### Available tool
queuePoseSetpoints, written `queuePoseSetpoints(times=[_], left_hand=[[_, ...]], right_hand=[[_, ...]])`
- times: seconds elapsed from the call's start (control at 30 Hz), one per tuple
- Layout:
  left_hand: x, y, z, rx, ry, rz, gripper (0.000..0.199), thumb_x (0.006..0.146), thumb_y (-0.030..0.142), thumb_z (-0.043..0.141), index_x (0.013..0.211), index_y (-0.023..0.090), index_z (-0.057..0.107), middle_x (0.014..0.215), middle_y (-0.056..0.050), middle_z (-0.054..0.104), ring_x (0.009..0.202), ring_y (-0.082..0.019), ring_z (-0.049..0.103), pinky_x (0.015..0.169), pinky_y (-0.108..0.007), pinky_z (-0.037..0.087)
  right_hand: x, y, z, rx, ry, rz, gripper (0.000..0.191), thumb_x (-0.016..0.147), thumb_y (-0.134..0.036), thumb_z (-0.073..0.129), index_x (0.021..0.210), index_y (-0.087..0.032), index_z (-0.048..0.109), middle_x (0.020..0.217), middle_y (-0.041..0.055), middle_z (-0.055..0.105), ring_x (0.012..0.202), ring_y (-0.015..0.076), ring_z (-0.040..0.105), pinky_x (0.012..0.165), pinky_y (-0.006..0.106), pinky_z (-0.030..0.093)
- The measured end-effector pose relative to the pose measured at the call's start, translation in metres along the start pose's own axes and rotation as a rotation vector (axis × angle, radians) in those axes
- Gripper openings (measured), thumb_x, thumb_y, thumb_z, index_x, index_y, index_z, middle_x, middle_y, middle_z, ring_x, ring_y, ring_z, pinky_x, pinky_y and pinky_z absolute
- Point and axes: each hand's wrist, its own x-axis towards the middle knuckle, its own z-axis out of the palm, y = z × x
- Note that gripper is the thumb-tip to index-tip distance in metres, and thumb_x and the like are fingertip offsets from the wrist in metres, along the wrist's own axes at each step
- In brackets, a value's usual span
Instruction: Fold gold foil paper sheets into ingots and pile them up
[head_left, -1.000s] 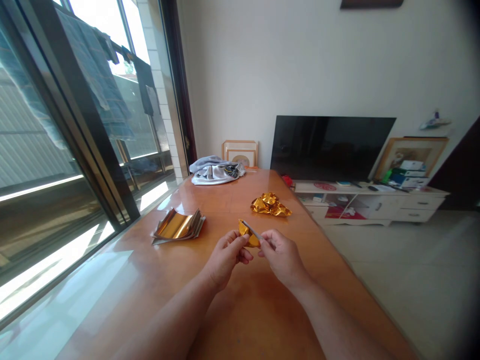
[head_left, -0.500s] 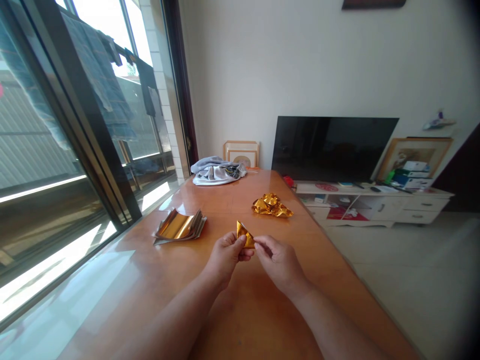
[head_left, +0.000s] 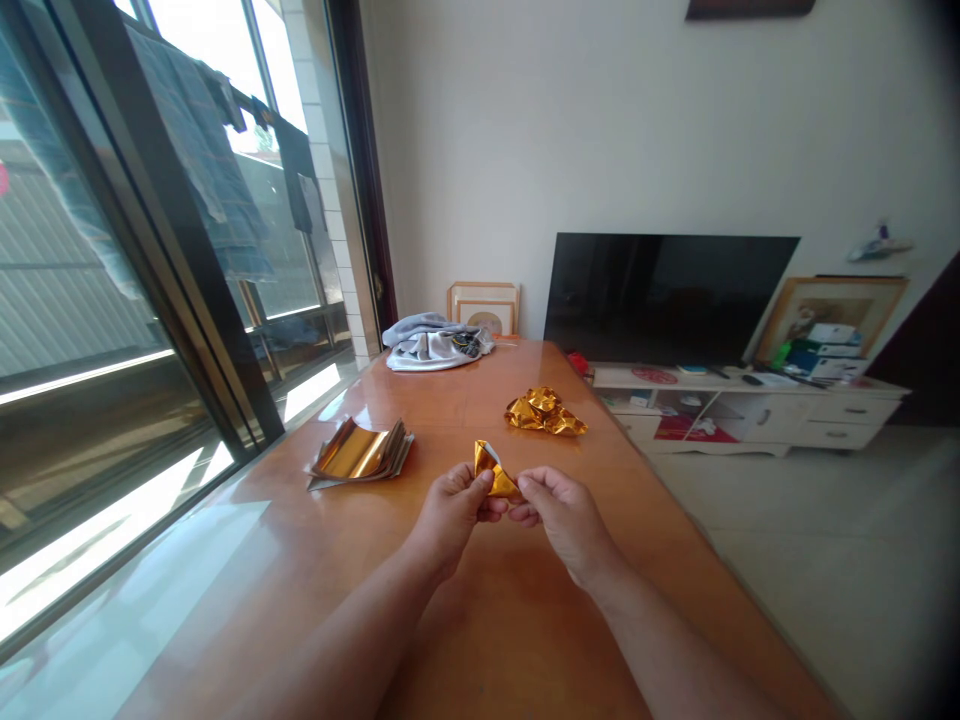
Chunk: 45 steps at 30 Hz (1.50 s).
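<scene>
A small folded piece of gold foil paper (head_left: 500,482) is held up between my two hands over the table, its top edge parted to show a pale inside. My left hand (head_left: 456,500) pinches its left side, thumb on the near face. With thumb and fingers, my right hand (head_left: 556,508) grips the right corner. Beyond my hands lie several folded gold foil pieces (head_left: 545,412) in a heap. To the left rests a stack of gold foil sheets (head_left: 358,452), its edges curling upward.
The brown wooden table (head_left: 315,590) carries a bundle of grey cloth (head_left: 431,345) at its far end. A television (head_left: 667,300) stands on a low white cabinet (head_left: 795,415) to the right. Glass sliding doors (head_left: 172,250) run along the left.
My right hand has closed more fully on the foil's right corner, its thumb now over it. The folded foil has opened wider at the top, while my left hand stays almost still.
</scene>
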Motion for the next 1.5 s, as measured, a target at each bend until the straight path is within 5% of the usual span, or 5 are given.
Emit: queuePoseSetpoints(times=[0.57, 0.8, 1.1, 1.33, 1.5], left_hand=[[-0.008, 0.018, -0.004, 0.135, -0.015, 0.095, 0.025, 0.083, 0.038, 0.068, 0.096, 0.017, 0.066, 0.06, 0.003, 0.057, 0.053, -0.009, 0.045, 0.051, -0.022, 0.029], [-0.006, 0.022, -0.004, 0.144, 0.025, 0.124, 0.036, 0.082, 0.051, 0.07, 0.075, 0.017, 0.059, 0.052, 0.007, 0.045, 0.046, -0.006, 0.031, 0.048, -0.023, 0.021], [0.0, 0.02, -0.013, 0.096, -0.044, 0.091, 0.033, 0.081, 0.047, 0.073, 0.083, 0.016, 0.065, 0.06, 0.001, 0.058, 0.053, -0.009, 0.044, 0.052, -0.021, 0.029], [0.001, 0.022, -0.018, 0.106, -0.041, 0.087, 0.025, 0.079, 0.037, 0.075, 0.091, 0.016, 0.071, 0.068, 0.002, 0.057, 0.053, -0.006, 0.04, 0.051, -0.021, 0.028], [0.002, 0.022, -0.019, -0.066, -0.089, -0.034, 0.025, 0.081, 0.033, 0.073, 0.097, 0.015, 0.066, 0.074, -0.001, 0.065, 0.053, -0.007, 0.053, 0.049, -0.019, 0.034]], right_hand=[[0.001, -0.001, -0.001, -0.022, -0.066, 0.014, 0.031, 0.082, -0.048, 0.068, 0.087, -0.019, 0.062, 0.075, 0.002, 0.068, 0.065, 0.0155, 0.061, 0.062, 0.028, 0.05], [0.001, -0.005, -0.001, -0.105, -0.082, -0.01, 0.022, 0.084, -0.042, 0.064, 0.083, -0.019, 0.061, 0.069, -0.0015, 0.065, 0.058, 0.0129, 0.058, 0.058, 0.026, 0.046], [0.002, -0.007, -0.007, -0.142, -0.072, -0.008, 0.026, 0.085, -0.047, 0.062, 0.09, -0.021, 0.063, 0.055, -0.0066, 0.055, 0.044, 0.0098, 0.044, 0.045, 0.022, 0.033], [0.006, -0.005, -0.01, -0.146, 0.0, -0.048, 0.029, 0.081, -0.047, 0.066, 0.091, -0.021, 0.068, 0.062, -0.0038, 0.062, 0.05, 0.0116, 0.051, 0.05, 0.023, 0.038], [0.006, -0.005, -0.007, -0.083, 0.008, -0.023, 0.03, 0.08, -0.049, 0.067, 0.089, -0.02, 0.068, 0.072, -0.0005, 0.068, 0.05, 0.0109, 0.051, 0.048, 0.024, 0.042]])
